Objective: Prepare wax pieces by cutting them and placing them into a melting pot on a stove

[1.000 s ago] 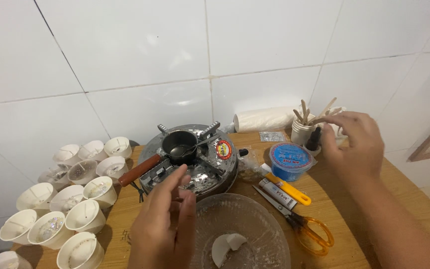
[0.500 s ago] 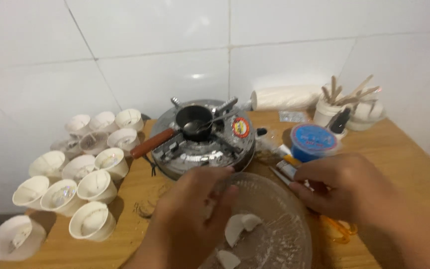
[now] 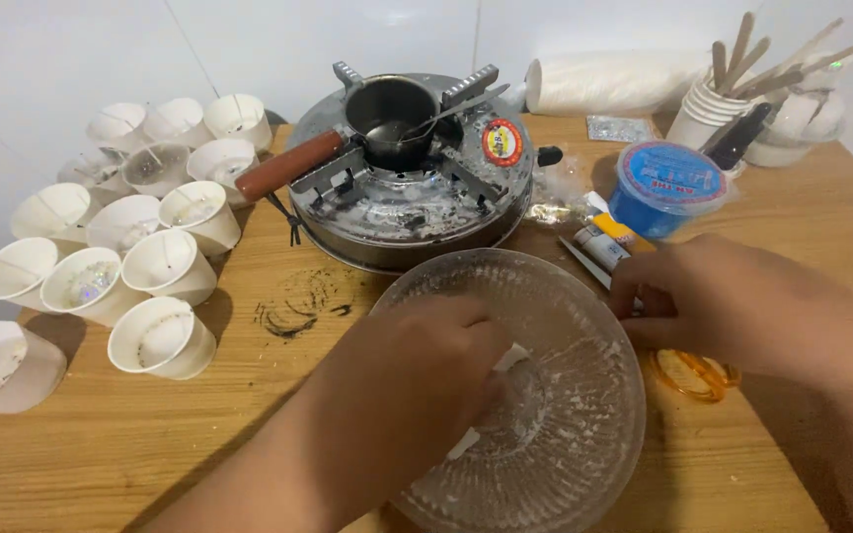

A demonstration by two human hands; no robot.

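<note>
White wax chunks (image 3: pixel 505 367) lie in the middle of the ribbed glass bowl (image 3: pixel 584 296), which sits on the wooden table (image 3: pixel 249 415) just in front of the small round stove (image 3: pixel 417 202). The left hand (image 3: pixel 426 380) reaches down into the bowl with its fingers curled together over the pieces; whether they actually pinch a piece cannot be told, since the back of the hand hides the fingertips. The right hand (image 3: pixel 713 301) rests at the bowl's right rim, fingers bent and close together, seemingly bracing the glass; it covers part of the orange-handled scissors (image 3: pixel 693 375), and it is unclear whether it grips them.

Only a thin white edge of the wax shows beside the left hand. That sliver appears to run diagonally, from lower left up toward the upper right of the bowl, lying flat on the glass; its full shape is hidden.

As a judgement, the chief risk is the bowl sliding or tipping on the smooth wood if the left hand presses hard, pushing it into the stove or the paper cups (image 3: pixel 165 266) clustered to the left. Brittle wax could also snap and scatter crumbs over the rim. The small pot (image 3: pixel 392 109) with its wooden handle (image 3: pixel 288 166) stands close enough that a forearm swing might knock it.
</note>
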